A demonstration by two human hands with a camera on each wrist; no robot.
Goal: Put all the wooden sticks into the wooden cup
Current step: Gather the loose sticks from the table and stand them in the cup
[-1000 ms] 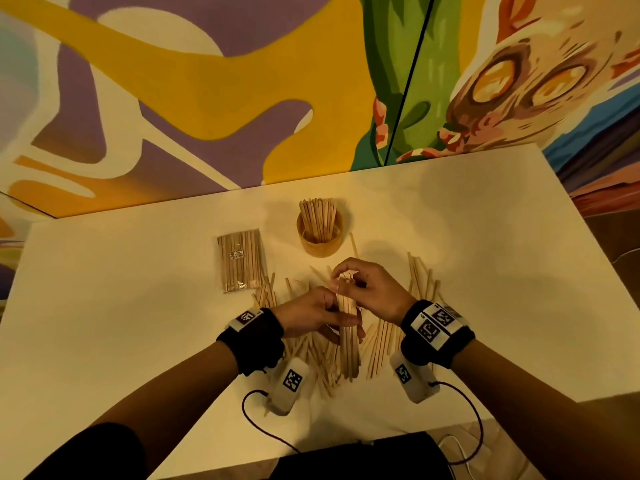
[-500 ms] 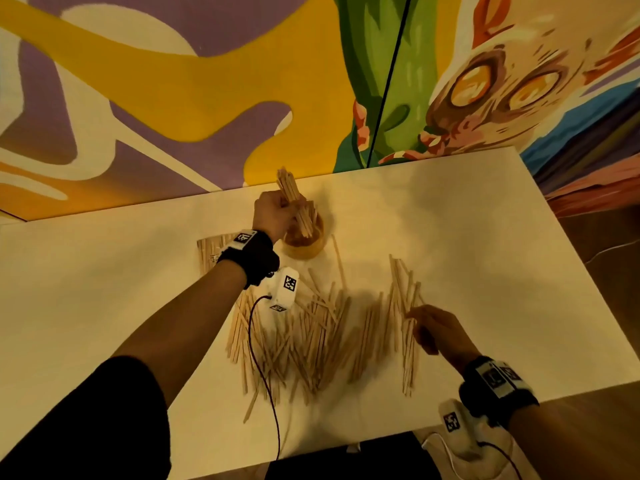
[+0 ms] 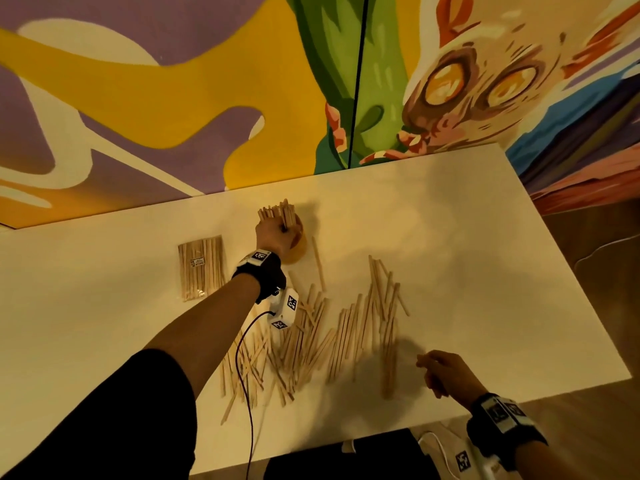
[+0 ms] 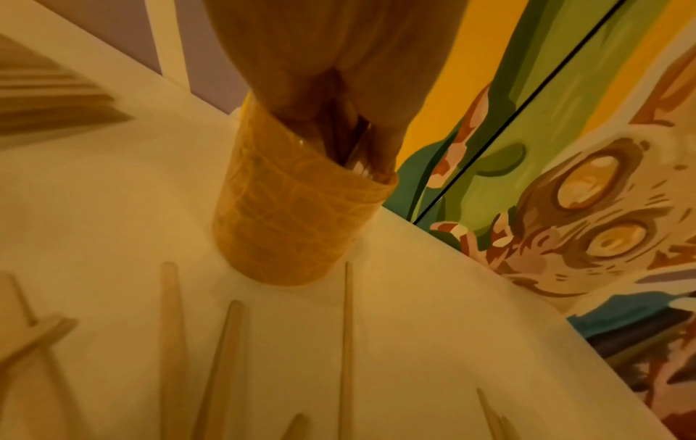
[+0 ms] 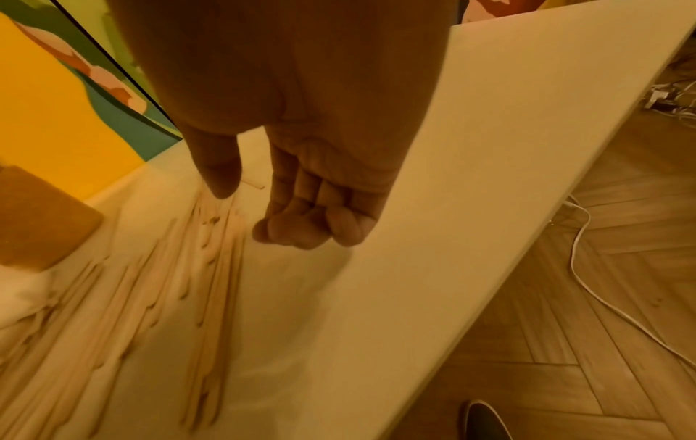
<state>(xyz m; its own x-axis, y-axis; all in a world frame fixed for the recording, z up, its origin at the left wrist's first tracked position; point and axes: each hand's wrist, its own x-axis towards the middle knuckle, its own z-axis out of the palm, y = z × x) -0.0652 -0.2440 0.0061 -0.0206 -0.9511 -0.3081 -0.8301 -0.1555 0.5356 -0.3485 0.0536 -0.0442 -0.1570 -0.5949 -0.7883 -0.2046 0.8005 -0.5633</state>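
Since half a second ago our left hand [image 3: 275, 233] has lowered its gripped sticks [image 3: 277, 213] into the cup [image 3: 298, 249] at twelve o'clock; right hand [image 3: 446, 374] hangs loosely curled, empty. We should release gently, keeping the cup upright.

Bright mural wall [image 3: 173, 98] behind, purple and yellow swirls, a wide-eyed cat painted at right. White table [image 3: 450, 220] up front. Herringbone wood floor [image 5: 602, 297] below, warm dim light.

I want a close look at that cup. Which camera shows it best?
The left wrist view: the cup fills the middle, its patterned wall and rim sharp, the left hand over its mouth. The head view shows it small, partly behind that hand. The right wrist view catches only a blurred corner at the left edge.
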